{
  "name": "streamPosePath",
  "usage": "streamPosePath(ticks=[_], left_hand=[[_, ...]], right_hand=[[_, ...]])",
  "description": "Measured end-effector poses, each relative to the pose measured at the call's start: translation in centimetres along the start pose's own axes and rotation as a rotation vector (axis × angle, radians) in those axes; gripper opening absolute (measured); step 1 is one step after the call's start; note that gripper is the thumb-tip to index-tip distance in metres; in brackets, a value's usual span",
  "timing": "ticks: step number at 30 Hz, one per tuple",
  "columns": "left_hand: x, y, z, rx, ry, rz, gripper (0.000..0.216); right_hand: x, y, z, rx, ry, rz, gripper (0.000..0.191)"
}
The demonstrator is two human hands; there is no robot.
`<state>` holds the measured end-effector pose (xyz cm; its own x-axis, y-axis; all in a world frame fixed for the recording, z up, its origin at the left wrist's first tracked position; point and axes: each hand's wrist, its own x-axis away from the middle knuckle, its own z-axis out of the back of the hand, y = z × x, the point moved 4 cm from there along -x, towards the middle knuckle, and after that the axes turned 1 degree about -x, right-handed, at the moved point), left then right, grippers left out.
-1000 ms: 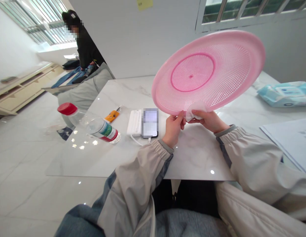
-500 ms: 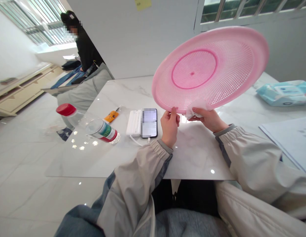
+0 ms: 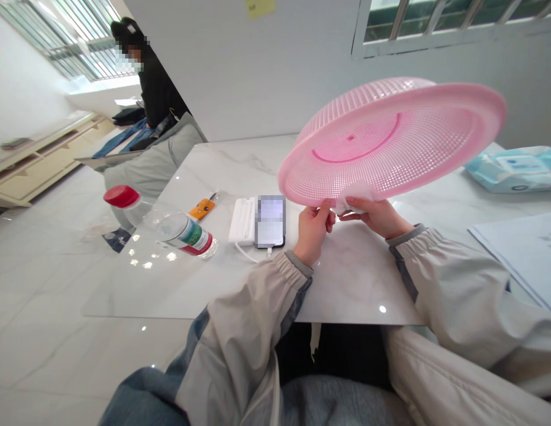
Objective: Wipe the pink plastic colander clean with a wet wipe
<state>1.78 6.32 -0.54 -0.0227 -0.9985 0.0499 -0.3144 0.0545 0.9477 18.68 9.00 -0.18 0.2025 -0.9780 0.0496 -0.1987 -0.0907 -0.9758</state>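
A round pink plastic mesh basket [image 3: 417,148] is held up above the table, tilted so that its inside faces me. My left hand [image 3: 313,231] pinches the near rim between thumb and fingers. Just to the right, my right hand [image 3: 382,216] grips a white wet wipe [image 3: 357,195], which is folded over the same rim and lies partly on the inner mesh. The fingertips under the rim are partly hidden. Left of my left hand lie a phone [image 3: 270,222] with a cable plugged in and a white power bank [image 3: 242,222].
A clear bottle with a red cap [image 3: 122,196] and an orange key holder [image 3: 202,209] are on the left of the white marble table [image 3: 257,290]. A blue wipes pack [image 3: 515,168] and papers [image 3: 524,248] lie right. A person [image 3: 155,83] sits beyond the sofa.
The basket has tipped, its far side going lower and its outer wall now showing at the top. My left hand has shifted slightly right along the rim, closer to the wipe.
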Motion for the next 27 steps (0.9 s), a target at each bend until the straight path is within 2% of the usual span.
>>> streamPosePath(ticks=[4,12,21,27], left_hand=[[-0.09,-0.18,-0.06,-0.012,-0.002,0.009,0.057],[0.08,-0.34,-0.29,0.007,0.024,0.011,0.043],[0.24,-0.21,-0.28,-0.071,-0.006,-0.018,0.061],[0.32,0.21,-0.26,-0.075,0.015,-0.052,0.058]], right_hand=[[-0.11,0.10,0.16,-0.013,0.022,0.012,0.035],[-0.17,-0.04,0.10,-0.045,0.060,0.001,0.035],[-0.25,0.09,0.19,-0.049,0.023,0.003,0.031],[-0.28,0.21,0.10,-0.060,-0.002,-0.005,0.030]])
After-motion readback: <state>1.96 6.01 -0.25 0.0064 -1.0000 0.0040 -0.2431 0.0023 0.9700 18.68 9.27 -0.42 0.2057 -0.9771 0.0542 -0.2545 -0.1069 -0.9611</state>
